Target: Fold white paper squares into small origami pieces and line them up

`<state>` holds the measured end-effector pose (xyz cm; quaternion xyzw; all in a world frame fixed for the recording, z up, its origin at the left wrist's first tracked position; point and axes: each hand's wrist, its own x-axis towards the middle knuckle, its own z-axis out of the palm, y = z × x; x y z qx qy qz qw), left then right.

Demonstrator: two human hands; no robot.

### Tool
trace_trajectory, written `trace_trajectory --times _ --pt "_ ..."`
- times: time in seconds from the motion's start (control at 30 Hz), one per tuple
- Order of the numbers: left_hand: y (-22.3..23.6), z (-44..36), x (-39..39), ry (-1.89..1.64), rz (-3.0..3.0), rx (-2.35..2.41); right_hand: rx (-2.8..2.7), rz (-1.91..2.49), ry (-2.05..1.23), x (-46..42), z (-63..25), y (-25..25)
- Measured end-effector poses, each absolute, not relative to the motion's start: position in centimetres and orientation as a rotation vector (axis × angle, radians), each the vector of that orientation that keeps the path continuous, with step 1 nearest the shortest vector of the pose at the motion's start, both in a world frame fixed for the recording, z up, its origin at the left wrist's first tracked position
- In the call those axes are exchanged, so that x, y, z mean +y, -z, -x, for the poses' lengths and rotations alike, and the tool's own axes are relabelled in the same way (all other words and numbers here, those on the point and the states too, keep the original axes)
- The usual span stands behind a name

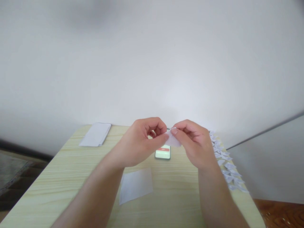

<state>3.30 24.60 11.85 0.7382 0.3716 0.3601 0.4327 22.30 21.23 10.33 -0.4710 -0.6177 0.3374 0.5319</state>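
Observation:
Between my two hands, above the table, is a small folded piece of white paper (174, 141). My left hand (144, 137) pinches its left corner between thumb and fingers. On the other side, my right hand (193, 139) grips its upper edge with thumb and forefinger. Below the paper lies a phone (162, 154) with a lit screen, partly covered by the paper and my left hand. A flat white sheet of paper (137, 186) rests on the table nearer to me, its left edge beside my left forearm.
A stack of white paper sheets (95, 135) sits at the table's back left. Along the right edge are several small folded paper pieces (231, 172), partly behind my right hand. The wooden table (78, 171) stands against a white wall (142, 63).

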Motion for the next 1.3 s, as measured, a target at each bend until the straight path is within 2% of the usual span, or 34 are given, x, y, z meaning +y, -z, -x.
trace_trajectory --times 0.13,0.37,1.3 --pt "-11.83 -3.37 24.66 -0.924 -1.827 0.92 -1.458 1.122 -0.808 21.28 -22.4 -10.3" --pt "-11.36 -3.41 24.93 -0.986 -1.731 0.891 -1.481 1.086 -1.036 21.62 -22.84 -9.92" --pt "-11.04 -3.83 25.15 -1.07 -1.627 0.864 -1.396 0.995 -1.088 21.75 -23.05 -9.97"
